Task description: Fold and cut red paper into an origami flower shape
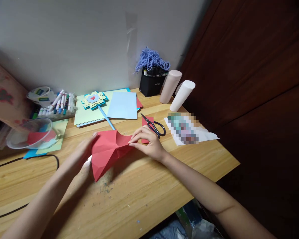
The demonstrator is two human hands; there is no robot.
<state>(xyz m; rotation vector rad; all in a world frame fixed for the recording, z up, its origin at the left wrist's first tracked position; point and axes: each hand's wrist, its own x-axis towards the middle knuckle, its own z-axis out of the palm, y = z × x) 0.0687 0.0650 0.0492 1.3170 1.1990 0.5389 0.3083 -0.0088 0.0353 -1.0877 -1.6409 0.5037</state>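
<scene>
A sheet of red paper (106, 146) with crease lines is held up over the wooden table, its lower left corner pointing down. My left hand (87, 146) grips its left edge, with the fingers mostly hidden behind the paper and wrist. At the paper's right corner, my right hand (149, 142) pinches it between thumb and fingers. Just beyond that hand lies a pair of black-handled scissors (153, 126), partly over a small red paper strip (145, 140). A layered paper flower (92, 99) on a blue stem (106, 117) lies behind the red sheet.
Stacked coloured paper (124, 106) lies at the back. Leftward are a clear plastic bowl (30, 134), several markers (62, 103) and a black cable (57, 162). A black pen case (151, 81) topped with blue yarn (151, 59) stands near two bottles (170, 87). The table (169, 199) ends at the right.
</scene>
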